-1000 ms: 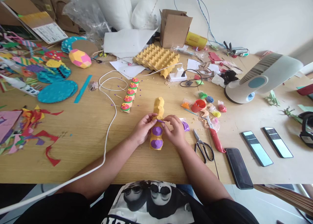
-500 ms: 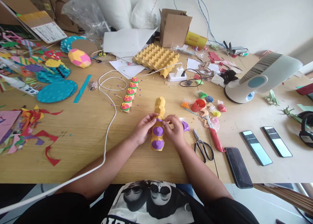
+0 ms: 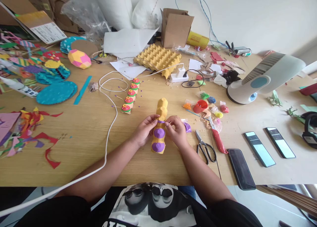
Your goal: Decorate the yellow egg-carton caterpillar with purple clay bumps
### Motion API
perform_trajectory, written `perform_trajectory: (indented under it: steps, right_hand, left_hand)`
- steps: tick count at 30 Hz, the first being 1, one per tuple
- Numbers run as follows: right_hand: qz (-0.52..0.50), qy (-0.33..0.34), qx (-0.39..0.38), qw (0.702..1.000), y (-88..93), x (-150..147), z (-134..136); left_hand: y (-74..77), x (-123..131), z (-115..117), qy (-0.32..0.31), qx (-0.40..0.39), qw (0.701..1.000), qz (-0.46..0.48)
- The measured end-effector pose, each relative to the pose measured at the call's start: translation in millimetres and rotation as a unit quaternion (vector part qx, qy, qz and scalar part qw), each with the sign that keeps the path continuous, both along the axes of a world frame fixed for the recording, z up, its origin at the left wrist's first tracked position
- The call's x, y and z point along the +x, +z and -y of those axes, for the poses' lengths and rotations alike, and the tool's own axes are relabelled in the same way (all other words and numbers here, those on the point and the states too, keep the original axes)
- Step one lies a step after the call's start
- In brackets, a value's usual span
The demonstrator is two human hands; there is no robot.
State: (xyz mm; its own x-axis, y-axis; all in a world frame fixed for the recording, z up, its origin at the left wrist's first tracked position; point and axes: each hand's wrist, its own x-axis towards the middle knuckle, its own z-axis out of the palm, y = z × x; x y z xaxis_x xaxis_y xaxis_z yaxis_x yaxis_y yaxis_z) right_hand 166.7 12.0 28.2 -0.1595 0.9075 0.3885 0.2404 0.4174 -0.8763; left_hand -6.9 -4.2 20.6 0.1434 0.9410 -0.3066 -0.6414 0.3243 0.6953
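Observation:
Between my hands is a thin purple piece of modelling clay (image 3: 161, 121), pinched at its left end by my left hand (image 3: 145, 129) and at its right end by my right hand (image 3: 176, 130). Just beneath it lies a strip of yellow egg carton (image 3: 162, 105), its bumps pointing up. Purple clay caps (image 3: 158, 133) cover the two bumps nearest me, while the far bumps are bare yellow. Close to my right hand rests a bag of purple clay (image 3: 187, 127). A decorated red and green egg-carton caterpillar (image 3: 130, 96) stands farther off to the left.
Scissors (image 3: 206, 147) and a red-handled knife (image 3: 219, 141) lie to the right, near several phones (image 3: 241, 169). A white cable (image 3: 108, 138) runs across the left side. Behind are a yellow egg tray (image 3: 158, 59), a power strip (image 3: 178, 76) and a white fan (image 3: 264, 78).
The purple clay piece looks slightly longer between my fingers. The near end of the egg-carton strip has shifted a little left. My hands have barely moved.

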Motion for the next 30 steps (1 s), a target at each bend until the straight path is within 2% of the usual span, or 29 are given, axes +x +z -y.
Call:
perform_trajectory:
  steps: [6,12,16,21,26,30]
  right_hand:
    - [-0.065,0.023,-0.095,0.993,-7.1,-1.3,0.3]
    - [-0.203,0.057,-0.229,0.950,-8.5,-2.2,-1.0]
    - [-0.263,0.059,-0.269,0.925,-9.5,-0.3,-3.7]
    - [-0.271,0.097,-0.327,0.900,-7.3,-2.5,-0.2]
    - [-0.319,0.141,-0.362,0.865,-1.8,-5.1,5.0]
    - [-0.352,0.149,-0.378,0.843,1.0,-5.9,7.1]
  left_hand:
    - [-3.5,-0.3,0.5,-0.005,0.000,1.000,0.013]
    - [0.1,0.4,1.1,-0.013,-0.001,0.999,0.040]
    - [3.8,-0.3,2.0,-0.012,-0.006,0.999,0.036]
    - [7.1,-0.3,3.3,-0.021,-0.002,0.999,0.033]
    - [3.9,-0.1,3.8,-0.027,0.000,0.999,0.027]
    - [-0.1,-0.5,3.3,-0.029,0.008,0.999,0.028]
